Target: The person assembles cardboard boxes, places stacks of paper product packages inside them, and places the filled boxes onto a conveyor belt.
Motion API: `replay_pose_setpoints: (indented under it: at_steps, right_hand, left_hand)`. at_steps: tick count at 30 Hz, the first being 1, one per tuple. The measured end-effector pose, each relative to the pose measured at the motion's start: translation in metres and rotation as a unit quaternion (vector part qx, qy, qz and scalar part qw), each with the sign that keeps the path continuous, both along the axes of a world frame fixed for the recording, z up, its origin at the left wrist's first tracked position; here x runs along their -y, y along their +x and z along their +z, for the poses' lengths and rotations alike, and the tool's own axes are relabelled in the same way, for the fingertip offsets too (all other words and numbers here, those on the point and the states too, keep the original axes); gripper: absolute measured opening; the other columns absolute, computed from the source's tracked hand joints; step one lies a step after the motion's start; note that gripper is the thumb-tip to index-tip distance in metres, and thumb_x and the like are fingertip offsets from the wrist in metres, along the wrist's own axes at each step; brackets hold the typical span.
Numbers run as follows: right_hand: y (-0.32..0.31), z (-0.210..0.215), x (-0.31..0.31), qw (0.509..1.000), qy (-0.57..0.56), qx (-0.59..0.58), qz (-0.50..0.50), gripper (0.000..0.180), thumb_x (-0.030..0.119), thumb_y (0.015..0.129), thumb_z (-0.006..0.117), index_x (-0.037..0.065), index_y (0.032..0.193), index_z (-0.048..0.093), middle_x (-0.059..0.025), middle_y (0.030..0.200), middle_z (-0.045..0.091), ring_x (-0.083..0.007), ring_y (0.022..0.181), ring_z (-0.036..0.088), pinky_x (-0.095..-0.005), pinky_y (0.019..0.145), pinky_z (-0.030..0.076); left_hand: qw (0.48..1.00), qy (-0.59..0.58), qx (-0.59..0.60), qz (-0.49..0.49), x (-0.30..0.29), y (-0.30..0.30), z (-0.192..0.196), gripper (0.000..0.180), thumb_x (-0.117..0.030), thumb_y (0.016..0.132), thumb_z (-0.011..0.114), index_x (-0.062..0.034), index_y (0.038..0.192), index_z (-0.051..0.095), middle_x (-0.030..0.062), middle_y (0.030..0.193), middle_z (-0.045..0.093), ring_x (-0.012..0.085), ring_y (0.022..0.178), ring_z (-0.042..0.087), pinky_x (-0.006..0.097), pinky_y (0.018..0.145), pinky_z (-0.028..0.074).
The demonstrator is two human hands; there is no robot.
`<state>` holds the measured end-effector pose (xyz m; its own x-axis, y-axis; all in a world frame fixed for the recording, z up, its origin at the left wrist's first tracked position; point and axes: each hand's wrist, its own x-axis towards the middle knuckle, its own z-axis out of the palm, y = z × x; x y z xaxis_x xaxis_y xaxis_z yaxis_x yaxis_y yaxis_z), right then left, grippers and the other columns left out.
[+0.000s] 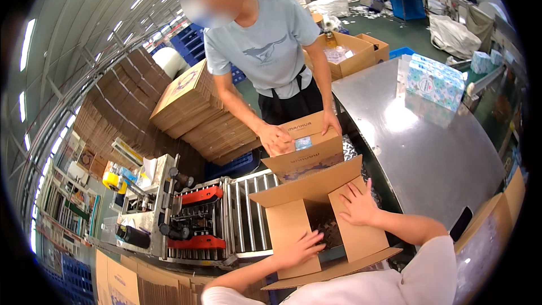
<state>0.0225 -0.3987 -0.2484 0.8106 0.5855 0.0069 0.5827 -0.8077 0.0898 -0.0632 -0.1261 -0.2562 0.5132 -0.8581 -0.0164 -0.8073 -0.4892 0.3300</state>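
Nearest, both hands lie flat and spread (gripping nothing) on the open carton: left hand on the near-left flap, right hand on the right.

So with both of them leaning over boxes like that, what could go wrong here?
The left hand and right hand press down the flaps of the open carton; a sprung flap might catch a finger. The co-worker's box sits right against it, so hands could knock together. The carton overhangs the roller conveyor and may tip. The sealing machine stands close by.
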Motion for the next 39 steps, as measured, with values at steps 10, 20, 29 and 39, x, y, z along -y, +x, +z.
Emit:
replay_pose_setpoints:
  at_steps: [10,20,29,39]
  right_hand:
    - [0.006,-0.004,0.007,0.992,0.123,-0.028,-0.023,0.050,0.044,0.080,0.050,0.013,0.120,0.051,-0.0171,0.134,0.033,-0.0274,0.127,0.027,-0.0674,0.086,0.029]
    - [0.051,0.133,-0.062,0.894,0.309,0.278,0.170,0.041,0.040,0.083,0.051,0.007,0.105,0.056,-0.0102,0.106,0.057,-0.0243,0.097,0.054,-0.0493,0.089,0.034]
    - [-0.041,0.021,0.010,0.967,0.256,0.008,-0.002,0.046,0.038,0.083,0.051,0.002,0.111,0.052,-0.0159,0.119,0.051,-0.0329,0.114,0.045,-0.0481,0.095,0.029]
    - [-0.013,0.003,0.136,0.905,0.384,-0.026,-0.182,0.029,0.022,0.089,0.039,0.010,0.112,0.051,-0.0077,0.120,0.051,-0.0239,0.115,0.043,-0.0407,0.100,0.025]
  left_hand:
    - [0.694,-0.341,-0.601,0.202,-0.060,-0.098,0.046,0.060,-0.010,0.082,0.060,-0.0017,0.134,0.031,0.0144,0.130,0.043,0.0227,0.118,0.044,0.033,0.098,0.036]
    - [0.508,-0.339,-0.607,0.508,-0.079,-0.066,0.008,0.065,-0.045,0.083,0.056,0.0006,0.125,0.039,0.0142,0.119,0.051,0.0281,0.105,0.054,0.044,0.083,0.047]
    - [0.558,-0.279,-0.617,0.480,-0.036,-0.003,0.073,0.057,-0.042,0.086,0.053,-0.0031,0.125,0.040,0.0114,0.119,0.051,0.0233,0.104,0.054,0.035,0.079,0.048]
    - [0.519,-0.489,-0.371,0.595,-0.112,0.031,-0.196,0.049,-0.039,0.091,0.043,-0.0003,0.122,0.043,0.0145,0.119,0.050,0.0233,0.108,0.048,0.037,0.093,0.038]
